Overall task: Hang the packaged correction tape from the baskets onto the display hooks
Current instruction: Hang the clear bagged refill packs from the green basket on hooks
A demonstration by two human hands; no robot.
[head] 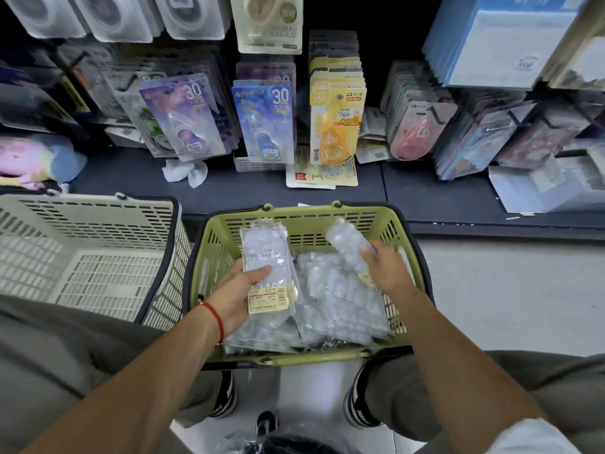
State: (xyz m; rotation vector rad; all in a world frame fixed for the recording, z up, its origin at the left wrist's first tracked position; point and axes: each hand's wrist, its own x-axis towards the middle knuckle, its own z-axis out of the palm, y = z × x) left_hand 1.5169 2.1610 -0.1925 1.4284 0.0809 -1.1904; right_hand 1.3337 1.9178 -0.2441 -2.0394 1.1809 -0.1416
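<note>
The green basket (397, 224) sits on the floor at centre, between the person's knees; it holds a heap of clear packs (340, 306) of correction tape. The left hand (237, 291) is at about 9 o'clock in the basket, fingers and thumb curled round a stack (266, 253) of packs held upright, thumb across the front, yellow label at the bottom; a red cord (214, 316) circles that wrist. The right hand (388, 267) is at 2 o'clock in the basket, fingers closed on one pack (348, 242) tilted up toward 11 o'clock, above the heap. A beige basket (39, 224) stands just beside the green one at 9 o'clock. At 12 o'clock, across the dark shelf (409, 188), hooks carry rows of packs: purple (181, 119) at 11, blue (265, 119) at 12, yellow (337, 122) at 1, pink (415, 129) further toward 2. A crumpled white wrapper (185, 173) lies on the shelf below the purple row.
</note>
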